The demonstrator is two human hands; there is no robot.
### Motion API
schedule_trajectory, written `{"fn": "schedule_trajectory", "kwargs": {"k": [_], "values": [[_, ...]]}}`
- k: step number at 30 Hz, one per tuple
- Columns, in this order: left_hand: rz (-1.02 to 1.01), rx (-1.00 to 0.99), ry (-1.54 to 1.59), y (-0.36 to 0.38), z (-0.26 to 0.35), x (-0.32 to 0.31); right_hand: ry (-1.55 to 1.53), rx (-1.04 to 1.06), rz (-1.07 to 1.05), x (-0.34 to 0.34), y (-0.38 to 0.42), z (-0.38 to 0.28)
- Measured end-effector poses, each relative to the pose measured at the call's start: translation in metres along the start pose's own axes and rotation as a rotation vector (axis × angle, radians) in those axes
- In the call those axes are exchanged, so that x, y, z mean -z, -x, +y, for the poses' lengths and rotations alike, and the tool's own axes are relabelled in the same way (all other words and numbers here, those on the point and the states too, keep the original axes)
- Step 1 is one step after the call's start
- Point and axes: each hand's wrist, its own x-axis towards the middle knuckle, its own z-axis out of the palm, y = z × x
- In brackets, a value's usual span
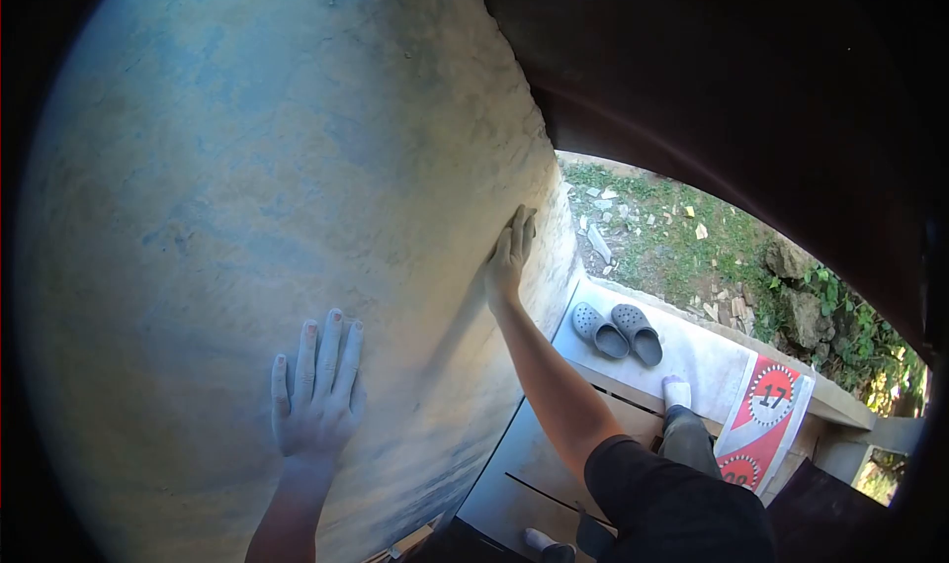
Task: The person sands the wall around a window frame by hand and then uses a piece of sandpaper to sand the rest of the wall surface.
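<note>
A large pale plastered wall with bluish patches fills the left and middle of the head view. My left hand, whitened with dust, lies on the wall at lower left, palm against it and fingers stretched upward. Farther right, near the wall's edge, my right hand reaches up with its fingers extended along the surface. Dust greys this hand too. I see nothing held in either hand, though the right palm is turned away from view.
Grey clogs sit on a pale ledge below the wall, near my socked foot. A red-and-white printed sheet hangs at right. Dark sheeting spans overhead. Outside lie grass, debris and rocks.
</note>
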Motion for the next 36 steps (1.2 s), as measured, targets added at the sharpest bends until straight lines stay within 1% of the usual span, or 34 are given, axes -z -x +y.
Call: {"fn": "schedule_trajectory", "kwargs": {"k": [1,3,5,6,8,9,11,13,14,16,17,19,21,22,24,26,27,29,31,33,34,36], "values": [[-0.004,-0.003,-0.005,-0.001,0.002,-0.001,0.003,0.006,-0.002,-0.001,0.005,-0.018],[-0.001,0.003,-0.003,-0.005,0.007,-0.002,0.025,0.238,-0.119,-0.006,0.041,-0.059],[0.009,0.001,-0.001,-0.006,0.009,-0.003,0.086,0.377,-0.201,-0.004,0.098,-0.076],[0.018,0.007,0.006,-0.006,0.010,-0.003,0.089,0.377,-0.198,0.007,0.121,-0.074],[0.040,0.009,0.007,-0.007,0.009,-0.004,0.062,0.377,-0.355,0.017,0.150,-0.070],[0.027,0.012,0.021,-0.006,0.009,-0.003,0.058,0.381,-0.341,0.010,0.141,-0.072],[0.019,0.003,0.037,-0.005,0.011,-0.005,0.077,0.235,-0.082,-0.010,0.096,-0.086],[0.020,0.019,0.049,-0.005,0.011,-0.004,0.029,0.103,-0.030,-0.019,0.034,-0.114],[0.024,0.019,0.056,-0.006,0.011,-0.003,0.035,0.106,-0.026,-0.021,0.025,-0.125],[0.018,0.012,0.051,-0.007,0.010,0.000,-0.039,0.266,-0.019,-0.028,0.018,-0.141],[0.024,0.016,0.057,-0.007,0.010,-0.001,-0.034,0.274,-0.018,-0.027,0.028,-0.139],[0.026,0.005,0.045,-0.007,0.010,-0.001,0.014,0.537,-0.193,-0.018,0.071,-0.122],[0.026,0.004,0.045,-0.007,0.011,-0.002,0.073,0.554,-0.181,-0.008,0.077,-0.076],[0.017,-0.005,0.042,-0.006,0.010,-0.002,0.127,0.560,-0.171,-0.004,0.076,-0.051],[0.013,-0.008,0.015,-0.007,0.010,-0.002,-0.193,0.201,-0.079,-0.009,0.036,-0.018],[0.007,-0.010,-0.005,-0.005,0.010,-0.002,-0.098,0.036,0.024,-0.002,-0.010,-0.024],[0.020,-0.004,0.001,-0.006,0.011,-0.002,-0.098,0.035,0.021,-0.003,-0.006,-0.029],[0.040,0.003,0.007,-0.007,0.012,-0.002,0.008,0.155,-0.031,-0.013,0.008,-0.049],[0.020,0.027,0.046,-0.008,0.014,0.000,0.051,0.301,-0.150,-0.017,0.074,-0.085],[0.034,0.032,0.053,-0.010,0.013,0.001,0.006,0.423,-0.352,-0.005,0.123,-0.092],[0.043,0.025,0.057,-0.009,0.012,0.000,0.005,0.422,-0.349,-0.003,0.118,-0.085],[0.068,0.016,0.077,-0.009,0.011,-0.003,0.012,0.286,-0.291,-0.001,0.084,-0.054]]}}
